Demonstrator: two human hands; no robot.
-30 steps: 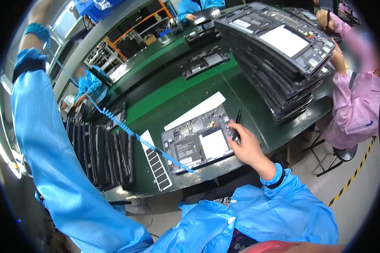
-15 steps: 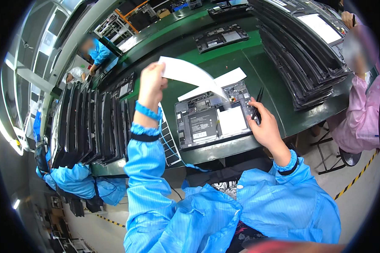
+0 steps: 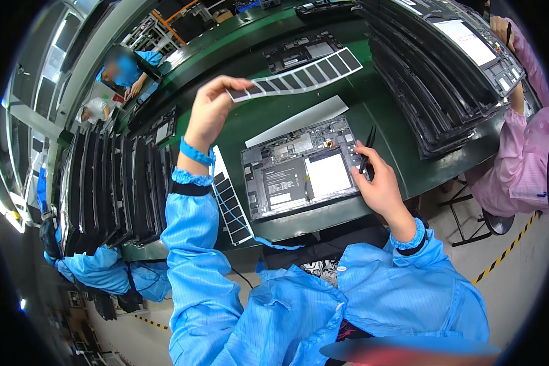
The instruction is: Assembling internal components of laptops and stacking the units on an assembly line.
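My left fingers (image 3: 241,83) pinch a strip of black stickers (image 3: 308,77) above the counter (image 3: 402,168); whether my right fingers (image 3: 377,159) grip the tweezers (image 3: 373,134) beside the opened device (image 3: 293,146), whose battery (image 3: 285,172) carries tiny pale print, I can't tell.

Electronics workshop: green-topped bench (image 3: 363,111), stacks of coverless device chassis (image 3: 433,91), co-worker's pink smock (image 3: 518,165).

A long white strip (image 3: 297,82) lined with black rectangles (image 3: 336,63) is held up by its left end, curving through the air. Nearer the viewer, an opened laptop base (image 3: 302,163) lies flat, showing circuitry (image 3: 296,146), a black battery (image 3: 280,183) and a white panel (image 3: 329,174). Slim dark tweezers (image 3: 370,138) slant by its right edge.
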